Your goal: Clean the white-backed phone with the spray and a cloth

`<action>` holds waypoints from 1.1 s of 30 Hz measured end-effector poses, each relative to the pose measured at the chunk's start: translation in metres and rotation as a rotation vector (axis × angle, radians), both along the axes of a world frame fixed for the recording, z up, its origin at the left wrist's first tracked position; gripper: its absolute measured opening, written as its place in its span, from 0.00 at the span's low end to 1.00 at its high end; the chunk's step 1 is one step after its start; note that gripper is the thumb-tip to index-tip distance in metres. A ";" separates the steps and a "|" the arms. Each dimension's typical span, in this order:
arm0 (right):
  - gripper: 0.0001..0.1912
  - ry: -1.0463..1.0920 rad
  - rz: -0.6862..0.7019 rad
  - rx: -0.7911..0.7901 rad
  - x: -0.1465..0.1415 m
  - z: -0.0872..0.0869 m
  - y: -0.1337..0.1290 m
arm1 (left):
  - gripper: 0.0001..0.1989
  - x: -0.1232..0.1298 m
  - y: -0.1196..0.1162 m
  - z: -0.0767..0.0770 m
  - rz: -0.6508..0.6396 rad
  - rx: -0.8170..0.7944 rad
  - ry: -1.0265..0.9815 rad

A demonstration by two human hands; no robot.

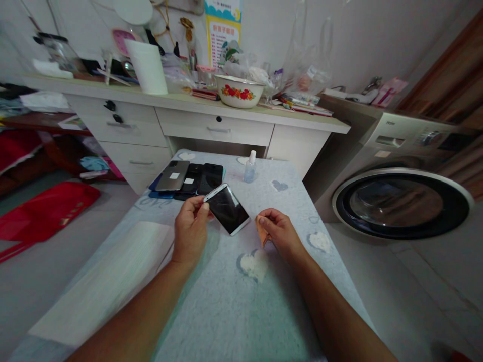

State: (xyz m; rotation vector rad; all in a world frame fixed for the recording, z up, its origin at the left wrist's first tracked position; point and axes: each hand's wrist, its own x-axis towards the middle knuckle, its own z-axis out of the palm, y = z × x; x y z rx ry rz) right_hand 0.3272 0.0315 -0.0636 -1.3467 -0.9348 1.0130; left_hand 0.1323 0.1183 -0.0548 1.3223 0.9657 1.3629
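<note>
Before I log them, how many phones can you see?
4 clearly visible: a white phone in the left hand; beyond it, a gray phone leftmost, a middle black phone, a right black phone. Others may be hidden below; blue edges show there.

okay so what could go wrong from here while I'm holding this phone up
Your left hand pinches the white smartphone at one end, so it might slip. The overlapping phones lie close by and could get knocked. The spray bottle stands upright just beyond; a bump might tip it.
</note>
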 end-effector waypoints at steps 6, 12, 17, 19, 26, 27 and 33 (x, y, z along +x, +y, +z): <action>0.13 0.252 0.002 0.015 0.003 0.007 -0.002 | 0.10 -0.002 -0.013 0.008 0.099 0.262 0.277; 0.12 0.338 0.014 0.040 0.009 0.010 -0.002 | 0.08 -0.005 -0.027 0.012 0.097 0.711 0.557; 0.09 0.341 0.036 0.045 0.010 0.006 -0.002 | 0.11 -0.011 -0.033 0.015 -0.012 0.979 0.672; 0.08 0.317 0.034 0.056 0.011 0.003 -0.002 | 0.11 -0.012 -0.036 0.019 -0.062 1.056 0.703; 0.12 0.180 0.039 0.066 0.010 -0.001 -0.003 | 0.06 -0.025 -0.047 0.028 -0.259 1.180 0.903; 0.13 0.136 0.039 0.059 0.008 -0.001 -0.003 | 0.06 -0.028 -0.048 0.026 -0.275 1.183 0.929; 0.10 -0.175 0.057 0.062 -0.001 -0.006 -0.003 | 0.08 -0.040 -0.044 0.000 -0.300 1.190 1.075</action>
